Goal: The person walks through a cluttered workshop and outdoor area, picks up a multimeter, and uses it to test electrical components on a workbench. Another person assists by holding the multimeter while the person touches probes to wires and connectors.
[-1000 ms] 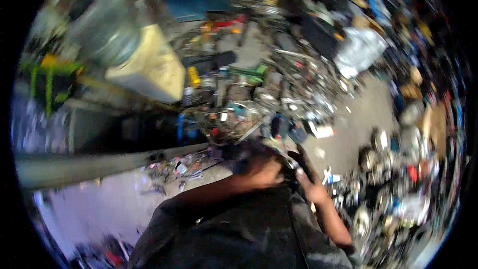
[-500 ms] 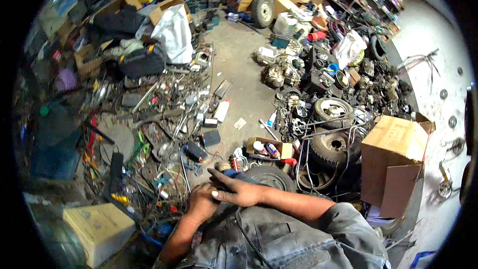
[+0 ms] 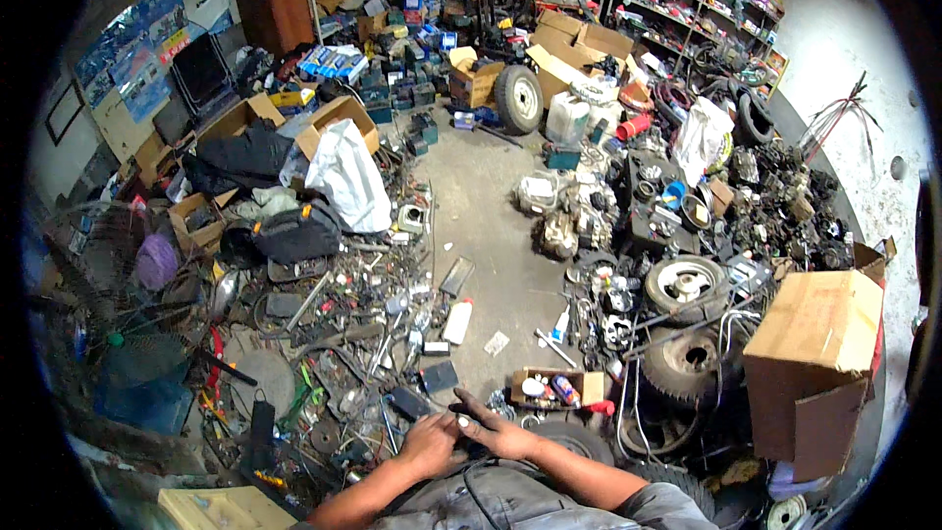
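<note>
My left hand [image 3: 428, 446] and my right hand [image 3: 496, 432] meet at the lower middle, in front of my grey clothing. The fingers of my left hand are curled; what they grip, if anything, is hidden. My right hand has its fingers stretched out, touching my left hand. A black cord [image 3: 481, 491] hangs over my front. Just beyond my hands lie dark boxy parts [image 3: 439, 376], a small cardboard tray [image 3: 591, 385] with cans and a dark tyre [image 3: 583, 440].
A bare floor strip [image 3: 481, 285] runs ahead between scattered parts, engine casings [image 3: 559, 234], wheels [image 3: 684, 283] and a large cardboard box [image 3: 805, 324]. An upright wheel [image 3: 518, 98], boxes and loaded shelves [image 3: 667, 0] stand at the back; a white sack [image 3: 348, 177] is left.
The view has swung round and tilted up, showing more of the back shelves and walls. My joined hands now sit lower in the picture and slightly further right than half a second ago.
</note>
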The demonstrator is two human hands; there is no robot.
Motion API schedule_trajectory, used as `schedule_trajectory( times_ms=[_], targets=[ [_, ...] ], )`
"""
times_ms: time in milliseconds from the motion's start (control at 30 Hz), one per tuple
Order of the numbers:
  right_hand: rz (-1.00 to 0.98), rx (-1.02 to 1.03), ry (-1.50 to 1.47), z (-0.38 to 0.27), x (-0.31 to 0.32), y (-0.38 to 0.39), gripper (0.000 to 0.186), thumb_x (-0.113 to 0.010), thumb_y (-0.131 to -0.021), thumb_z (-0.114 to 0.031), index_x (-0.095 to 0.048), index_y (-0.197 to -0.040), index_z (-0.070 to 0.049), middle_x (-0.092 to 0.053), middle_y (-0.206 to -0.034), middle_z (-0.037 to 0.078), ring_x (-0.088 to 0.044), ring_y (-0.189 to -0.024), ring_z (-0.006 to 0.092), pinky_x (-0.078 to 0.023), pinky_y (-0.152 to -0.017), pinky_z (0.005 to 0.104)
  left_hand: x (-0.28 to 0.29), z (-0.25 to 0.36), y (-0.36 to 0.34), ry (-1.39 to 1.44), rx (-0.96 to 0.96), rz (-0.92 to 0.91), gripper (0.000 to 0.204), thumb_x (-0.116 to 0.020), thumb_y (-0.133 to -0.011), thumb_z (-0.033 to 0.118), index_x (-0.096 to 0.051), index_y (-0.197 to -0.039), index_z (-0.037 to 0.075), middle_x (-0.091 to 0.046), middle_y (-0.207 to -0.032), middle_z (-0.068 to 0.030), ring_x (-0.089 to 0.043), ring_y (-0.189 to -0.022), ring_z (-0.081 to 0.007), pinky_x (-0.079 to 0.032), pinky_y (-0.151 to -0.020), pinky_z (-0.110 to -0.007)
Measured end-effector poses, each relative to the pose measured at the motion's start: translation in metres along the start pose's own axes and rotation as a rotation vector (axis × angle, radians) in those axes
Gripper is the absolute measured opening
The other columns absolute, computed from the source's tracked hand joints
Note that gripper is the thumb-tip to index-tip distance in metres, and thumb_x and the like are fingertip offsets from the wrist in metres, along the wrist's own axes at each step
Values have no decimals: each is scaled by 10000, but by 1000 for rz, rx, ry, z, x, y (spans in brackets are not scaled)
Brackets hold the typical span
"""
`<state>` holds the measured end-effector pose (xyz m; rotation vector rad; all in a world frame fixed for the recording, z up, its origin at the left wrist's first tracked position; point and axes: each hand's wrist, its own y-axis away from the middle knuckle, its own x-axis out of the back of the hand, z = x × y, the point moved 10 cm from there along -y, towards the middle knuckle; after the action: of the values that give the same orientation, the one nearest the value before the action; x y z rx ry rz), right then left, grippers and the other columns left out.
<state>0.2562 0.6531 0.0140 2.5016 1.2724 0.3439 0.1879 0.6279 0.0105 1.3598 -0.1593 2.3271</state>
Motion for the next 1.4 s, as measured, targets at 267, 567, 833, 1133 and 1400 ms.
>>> schedule_trajectory(
  times_ms=[267, 567, 833, 1133, 1400],
  targets=[
    [-24, -14, -155, -68, 80, -86, 637, -444, -990, -427, -279, -1470, -43, -349, -1468, 179, -298, -1368, 256, -227, -1114, 340, 106, -110, 21, 243, 672, 482, 298, -731, -752, 297, -587, -814, 43, -607, -868, -164, -614, -772, -332, -493, -679, -430],
    [-98, 42, -149, 2, 13, -190, 581, -487, -971, -423, -411, -1388, -26, -563, -1260, 157, -609, -1032, 243, -473, -914, 376, -3, -225, 134, 322, 830, 418, 399, -712, -784, 394, -635, -886, 16, -634, -802, -208, -634, -771, -352, -474, -686, -476],
    [-467, -51, 243, 23, -175, -210, 451, -509, -962, -391, -536, -1219, -22, -586, -1123, 129, -618, -910, 225, -498, -819, 388, -28, -193, 220, 367, 834, 680, 252, -625, -838, 273, -638, -875, 24, -630, -835, -207, -609, -792, -388, -471, -696, -488],
    [-855, -172, 644, 114, -372, -165, 383, -552, -933, -390, -571, -1079, -37, -585, -967, 113, -602, -821, 214, -493, -736, 384, -278, -102, 446, 261, 1394, 1154, 239, -522, -863, 247, -634, -928, 46, -639, -862, -187, -631, -836, -363, -487, -705, -485],
    [-1079, -311, 871, 197, -428, -163, 342, -590, -907, -389, -602, -955, -51, -585, -828, 99, -587, -743, 204, -489, -663, 381, -494, 92, 509, 939, 2296, 1160, 290, -561, -810, 320, -701, -891, 79, -678, -928, -181, -655, -851, -370, -527, -699, -478]
  ],
)
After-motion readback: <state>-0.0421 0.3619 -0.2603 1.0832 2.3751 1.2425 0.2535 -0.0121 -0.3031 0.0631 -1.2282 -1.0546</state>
